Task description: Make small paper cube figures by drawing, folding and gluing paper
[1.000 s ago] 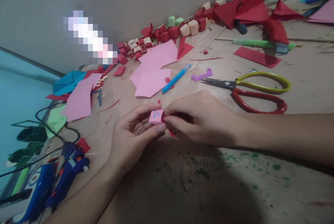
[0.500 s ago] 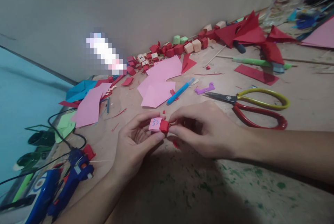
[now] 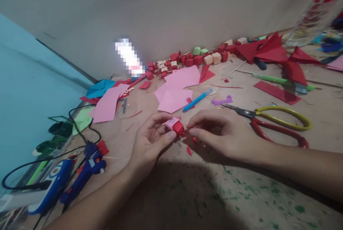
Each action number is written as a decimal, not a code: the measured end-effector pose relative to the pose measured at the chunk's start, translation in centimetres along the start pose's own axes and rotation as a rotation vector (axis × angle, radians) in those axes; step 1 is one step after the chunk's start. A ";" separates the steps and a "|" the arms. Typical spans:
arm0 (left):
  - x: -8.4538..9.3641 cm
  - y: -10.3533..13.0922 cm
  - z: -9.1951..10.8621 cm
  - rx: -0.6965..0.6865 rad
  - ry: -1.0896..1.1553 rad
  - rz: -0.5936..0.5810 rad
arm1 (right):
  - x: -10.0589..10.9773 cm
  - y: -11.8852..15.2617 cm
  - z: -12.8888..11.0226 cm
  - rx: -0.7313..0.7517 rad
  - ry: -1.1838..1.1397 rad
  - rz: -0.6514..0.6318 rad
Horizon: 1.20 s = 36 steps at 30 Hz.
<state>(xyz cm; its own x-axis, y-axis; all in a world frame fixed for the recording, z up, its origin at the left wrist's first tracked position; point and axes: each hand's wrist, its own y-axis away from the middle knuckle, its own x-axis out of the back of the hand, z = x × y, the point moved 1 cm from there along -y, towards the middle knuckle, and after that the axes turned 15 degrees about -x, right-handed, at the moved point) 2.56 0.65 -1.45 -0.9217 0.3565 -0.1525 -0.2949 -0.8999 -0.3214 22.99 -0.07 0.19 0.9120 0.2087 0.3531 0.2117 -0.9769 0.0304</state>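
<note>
My left hand (image 3: 151,140) holds a small folded paper figure between thumb and fingers. The figure has a pink paper head (image 3: 171,122) with blue drawn marks and a red block body (image 3: 178,128). The head is tilted back, so its marks show only in part. My right hand (image 3: 219,133) is pinched close to the red end, where thin red bits show by the fingertips; what it grips is too small to make out. Red paper scraps (image 3: 189,151) lie on the table just below. Scissors (image 3: 248,113) with yellow and red handles lie beyond my right wrist.
Pink paper sheets (image 3: 175,99) and a blue pen (image 3: 197,100) lie ahead. Several small paper blocks (image 3: 198,59) line the wall. At left are a blue glue gun (image 3: 85,174) with its black cord and a pink strip (image 3: 109,105). A green pen (image 3: 278,80) lies at right.
The view has shifted, so everything appears further right. The figure has tipped, its drawn marks now turned upward. My right fingertips have drawn slightly away from its red body.
</note>
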 end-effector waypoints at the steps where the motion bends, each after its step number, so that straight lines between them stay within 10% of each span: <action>1: 0.0 0.0 0.0 0.005 0.006 -0.002 | 0.1 0.0 0.0 0.007 -0.012 -0.009; 25: 0.4 -0.3 0.0 0.121 0.062 0.006 | -0.1 0.6 -0.4 0.397 0.193 0.072; 36: 0.3 -0.3 0.3 0.168 0.061 0.011 | -0.2 0.7 -0.4 0.356 0.230 0.080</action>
<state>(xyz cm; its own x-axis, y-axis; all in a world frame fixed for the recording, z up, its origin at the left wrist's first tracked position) 2.29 0.99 -1.16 -0.9097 0.3563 -0.2131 -0.3275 -0.9313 -0.1593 22.82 -0.79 0.50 0.8367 0.0776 0.5422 0.2885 -0.9040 -0.3157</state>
